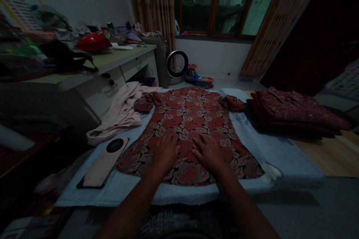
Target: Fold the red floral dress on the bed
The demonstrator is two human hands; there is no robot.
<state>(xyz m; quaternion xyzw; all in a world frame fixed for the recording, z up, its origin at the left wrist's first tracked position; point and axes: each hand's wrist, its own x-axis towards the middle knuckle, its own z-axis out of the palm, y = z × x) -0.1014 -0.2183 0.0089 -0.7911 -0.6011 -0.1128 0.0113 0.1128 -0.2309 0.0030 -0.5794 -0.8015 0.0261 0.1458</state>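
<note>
Both hands, left hand (165, 152) and right hand (208, 152), lie flat with open grip on floral shirt (190, 127), spread on towel (280, 153) beside probably a phone (103, 162); smooth outward evenly, avoiding bunching.

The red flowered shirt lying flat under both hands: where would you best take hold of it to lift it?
Probably at the near hem corners of the red flowered shirt, coming from the near side. It lies spread flat on the pale blue towel, and its hem is the edge closest to the left hand and right hand, which rest flat on it.
</note>
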